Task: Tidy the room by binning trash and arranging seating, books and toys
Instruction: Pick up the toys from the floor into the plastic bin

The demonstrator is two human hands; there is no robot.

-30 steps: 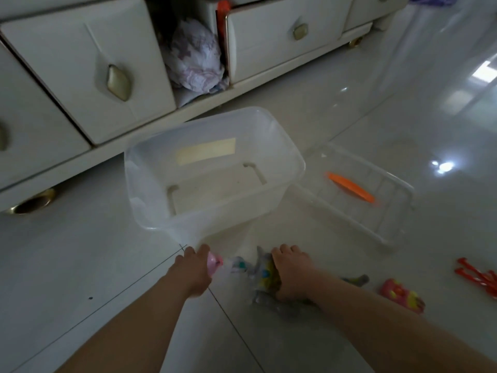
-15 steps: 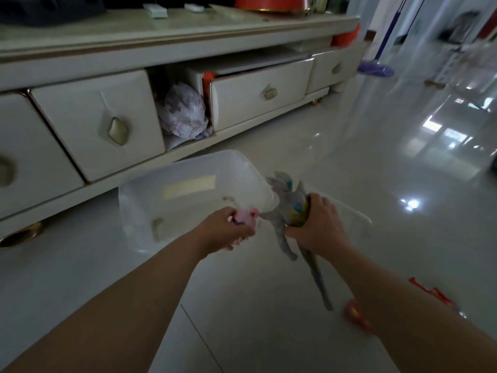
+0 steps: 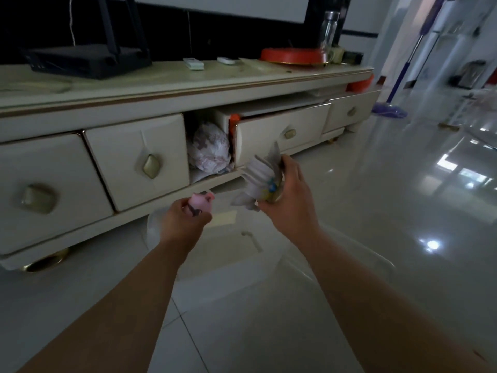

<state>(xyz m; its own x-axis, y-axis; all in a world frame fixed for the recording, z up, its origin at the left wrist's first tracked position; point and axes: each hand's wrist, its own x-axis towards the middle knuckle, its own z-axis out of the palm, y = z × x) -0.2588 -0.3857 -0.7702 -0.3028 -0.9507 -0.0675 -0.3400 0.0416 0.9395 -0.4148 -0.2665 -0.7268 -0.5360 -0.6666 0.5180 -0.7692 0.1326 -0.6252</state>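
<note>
My left hand is closed around a small pink toy, held above the near left corner of a clear plastic storage box on the floor. My right hand grips a grey toy figure with yellow and blue marks; the figure is blurred and points up and left. Both hands hover over the box, which lies below them and is partly hidden by my arms.
A cream TV cabinet with drawers runs across the back; one drawer stands ajar beside a crumpled bag. A router, a red tray and a bottle sit on top. A purple mop leans at right.
Both hands lifted the toys off the floor and raised them over the clear box. The view tilted up from the floor to the cabinet top.
</note>
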